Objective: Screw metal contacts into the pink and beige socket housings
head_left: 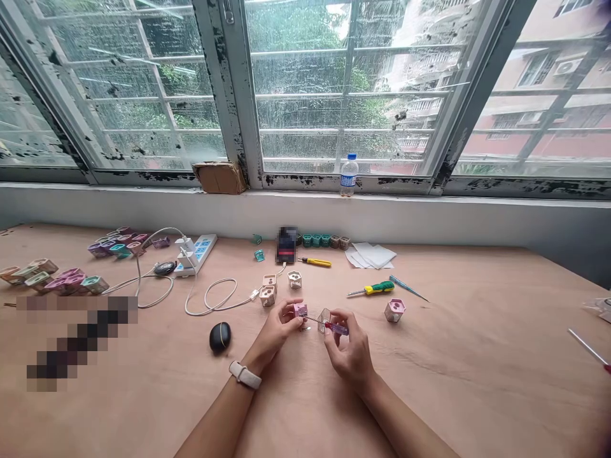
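Pink piece (300, 309) in left hand (277, 327), screwdriver (338, 329) in right hand (353, 353).

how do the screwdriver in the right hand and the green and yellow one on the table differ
The held screwdriver has a purple, see-through-looking handle; the green and yellow screwdriver has a two-colour one that looks bulkier. The held screwdriver is gripped in the right hand, while the green and yellow screwdriver lies on the table. Both have a slim shaft pointing toward the picture's left.

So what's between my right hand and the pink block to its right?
Just bare tabletop in the head view between your right hand and that pink block; the green screwdriver lies farther back.
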### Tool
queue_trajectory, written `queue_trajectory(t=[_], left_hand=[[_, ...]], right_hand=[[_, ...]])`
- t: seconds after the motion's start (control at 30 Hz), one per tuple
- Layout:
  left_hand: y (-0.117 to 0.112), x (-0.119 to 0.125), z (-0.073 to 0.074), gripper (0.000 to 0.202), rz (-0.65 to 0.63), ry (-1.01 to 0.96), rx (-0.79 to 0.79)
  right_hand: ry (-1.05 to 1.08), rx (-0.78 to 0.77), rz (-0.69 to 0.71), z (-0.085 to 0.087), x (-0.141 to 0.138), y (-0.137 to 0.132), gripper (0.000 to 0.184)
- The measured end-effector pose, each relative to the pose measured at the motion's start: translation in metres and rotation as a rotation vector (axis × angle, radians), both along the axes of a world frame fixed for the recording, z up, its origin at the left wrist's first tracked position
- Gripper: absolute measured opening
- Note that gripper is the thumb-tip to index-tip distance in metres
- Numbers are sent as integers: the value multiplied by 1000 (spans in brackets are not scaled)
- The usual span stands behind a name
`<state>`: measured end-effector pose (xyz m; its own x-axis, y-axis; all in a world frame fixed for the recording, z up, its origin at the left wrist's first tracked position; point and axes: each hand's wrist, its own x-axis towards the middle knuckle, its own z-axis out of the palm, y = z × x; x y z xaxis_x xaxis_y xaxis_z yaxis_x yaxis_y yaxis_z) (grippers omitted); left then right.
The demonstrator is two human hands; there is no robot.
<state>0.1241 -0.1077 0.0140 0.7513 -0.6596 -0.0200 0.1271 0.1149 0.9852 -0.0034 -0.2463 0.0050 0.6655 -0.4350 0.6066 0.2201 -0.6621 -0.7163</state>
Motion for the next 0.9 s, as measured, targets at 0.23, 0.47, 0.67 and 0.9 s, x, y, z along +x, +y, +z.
queue_trajectory(t=[0.23,0.47,0.67,0.9], left_hand=[[0,-1,0,53,-10,1,4],[0,1,-1,52,-13,-12,9],[0,1,-1,52,-16,-7,12],[0,1,-2,53,-22,-2,2]], right_hand=[[42,40,2,-1,1,0,13],[14,40,1,-2,1,0,22],[58,95,41,0,1,-2,15],[3,30,40,0,0,0,23]])
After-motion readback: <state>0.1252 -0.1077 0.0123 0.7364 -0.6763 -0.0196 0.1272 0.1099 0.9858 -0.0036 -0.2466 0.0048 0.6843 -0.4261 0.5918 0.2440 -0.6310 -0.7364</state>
